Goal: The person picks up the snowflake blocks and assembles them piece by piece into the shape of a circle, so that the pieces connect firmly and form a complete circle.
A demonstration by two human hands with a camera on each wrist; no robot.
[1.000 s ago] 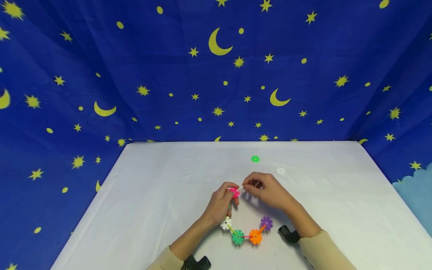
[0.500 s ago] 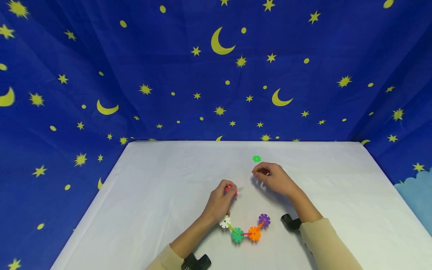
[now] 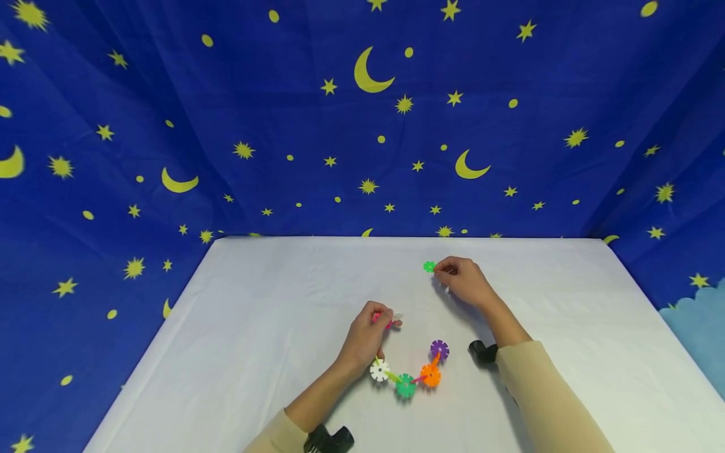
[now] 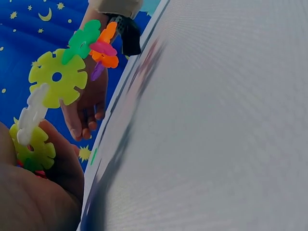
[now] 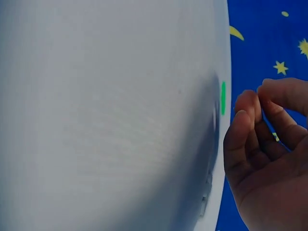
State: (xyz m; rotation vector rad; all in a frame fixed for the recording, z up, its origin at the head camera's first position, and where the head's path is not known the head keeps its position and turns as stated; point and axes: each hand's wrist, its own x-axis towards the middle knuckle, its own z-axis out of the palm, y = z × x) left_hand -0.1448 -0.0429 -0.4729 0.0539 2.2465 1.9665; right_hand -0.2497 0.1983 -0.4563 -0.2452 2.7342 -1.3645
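My left hand pinches a pink notched disc at one end of a chain of plastic snowflake discs. A clear disc juts out past the fingertips. From the hand the chain hangs in a curve through a white disc, a green disc and an orange disc to a purple disc. Yellow discs link parts of it in the left wrist view. My right hand, fingers loosely bent and holding nothing visible, is beside a loose bright green disc on the table.
A white cloth covers the table. Behind it hangs a blue curtain with yellow stars and moons. Near the table a whitish notched edge shows below the right hand. Black wrist devices sit on both wrists.
My right hand has moved away from the left hand, up and right to the green disc, letting go of the clear piece. The chain's purple end has swung slightly upward.
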